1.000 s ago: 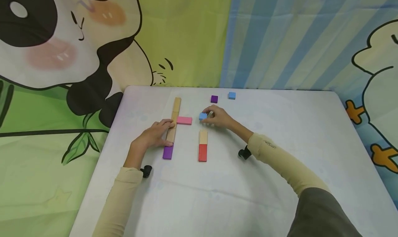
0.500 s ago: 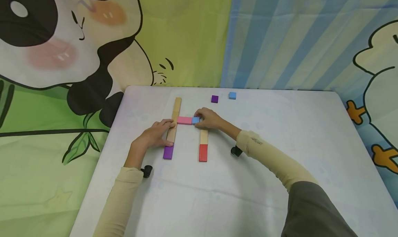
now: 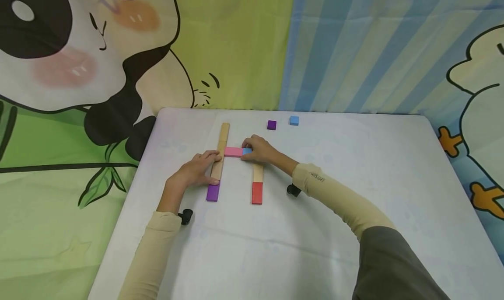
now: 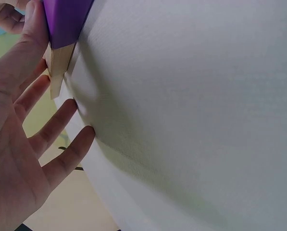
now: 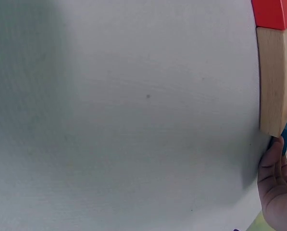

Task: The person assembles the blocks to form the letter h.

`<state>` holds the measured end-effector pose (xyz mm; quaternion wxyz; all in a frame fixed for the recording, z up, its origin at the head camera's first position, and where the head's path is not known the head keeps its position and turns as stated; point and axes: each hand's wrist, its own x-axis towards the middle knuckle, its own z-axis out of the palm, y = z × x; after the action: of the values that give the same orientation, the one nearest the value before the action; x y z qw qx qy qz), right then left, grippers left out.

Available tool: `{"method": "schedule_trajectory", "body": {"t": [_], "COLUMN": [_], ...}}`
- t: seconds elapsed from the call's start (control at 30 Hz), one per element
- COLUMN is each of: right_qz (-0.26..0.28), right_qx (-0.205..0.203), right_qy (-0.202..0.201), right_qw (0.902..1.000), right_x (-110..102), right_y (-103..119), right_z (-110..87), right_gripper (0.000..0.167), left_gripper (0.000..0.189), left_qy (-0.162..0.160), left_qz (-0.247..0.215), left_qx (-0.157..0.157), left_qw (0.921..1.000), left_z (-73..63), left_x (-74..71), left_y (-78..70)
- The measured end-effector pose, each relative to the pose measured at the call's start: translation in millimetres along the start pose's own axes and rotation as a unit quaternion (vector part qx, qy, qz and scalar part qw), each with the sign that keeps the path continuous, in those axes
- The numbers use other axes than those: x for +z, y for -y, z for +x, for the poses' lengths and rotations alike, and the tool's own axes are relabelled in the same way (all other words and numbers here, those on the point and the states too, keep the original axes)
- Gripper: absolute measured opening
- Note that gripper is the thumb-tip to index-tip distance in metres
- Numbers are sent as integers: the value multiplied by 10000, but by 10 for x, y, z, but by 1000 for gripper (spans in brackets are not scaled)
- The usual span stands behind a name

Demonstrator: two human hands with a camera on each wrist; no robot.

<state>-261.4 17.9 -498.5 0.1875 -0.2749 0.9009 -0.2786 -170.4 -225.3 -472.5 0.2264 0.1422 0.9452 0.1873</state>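
Note:
In the head view, my right hand [image 3: 261, 150] pinches a small blue block [image 3: 246, 151] between thumb and fingers. The block sits right at the right end of a pink block [image 3: 233, 152]. That pink block juts out sideways from a long row of plain wooden blocks [image 3: 223, 134]. My left hand [image 3: 197, 170] rests on this row, its thumb beside the purple block [image 3: 212, 193] at the near end. In the left wrist view its other fingers [image 4: 61, 120] are spread, with two tips at the tabletop. The right hand partly hides the blue block.
A second row, of a plain wooden block [image 3: 257, 174] and a red block [image 3: 257, 193], lies close below the right hand. Farther back are a purple cube [image 3: 271, 125] and another blue block [image 3: 294, 120]. The white table [image 3: 338, 265] meets a printed cloth backdrop [image 3: 236, 46].
My right hand has moved left and slightly down with the blue block, bringing it from a gap away up to the pink block's end. The left hand has stayed in place.

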Motion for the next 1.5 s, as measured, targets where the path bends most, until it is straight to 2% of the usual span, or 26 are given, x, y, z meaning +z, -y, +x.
{"method": "schedule_trajectory", "body": {"t": [0.4,0.57,0.67,0.83,1.0,1.2,1.5], "right_qz": [-103,-39,128,124,263,362,353], "right_qx": [125,321,502,832,1183,1451,1744], "right_qy": [-88,-311,-621,-1092,-1390,-1524,-1570], "right_qw": [9998,9990,9967,9905,9828,9769,9714], "right_x": [11,-143,-341,-696,-913,-978,-959], "right_y": [27,-4,-111,-434,-748,-960,-1041], "right_z": [-29,-58,-66,-99,-205,-301,-319], "right_gripper": [40,50,55,57,58,60,59], "left_gripper": [84,83,83,84,84,86,87], "left_qy": [3,-20,-21,-40,-51,1,20], "left_qz": [-1,-22,-47,-58,-36,-66,-105], "left_qx": [-13,-14,-40,-10,21,-46,-154], "left_qw": [10000,10000,10000,10000,10000,10000,9998], "left_z": [-16,-19,-22,-28,-25,-11,5], "left_x": [-3,-3,-2,-3,9,22,33], "left_y": [-14,-20,-21,-22,-7,14,17]}}
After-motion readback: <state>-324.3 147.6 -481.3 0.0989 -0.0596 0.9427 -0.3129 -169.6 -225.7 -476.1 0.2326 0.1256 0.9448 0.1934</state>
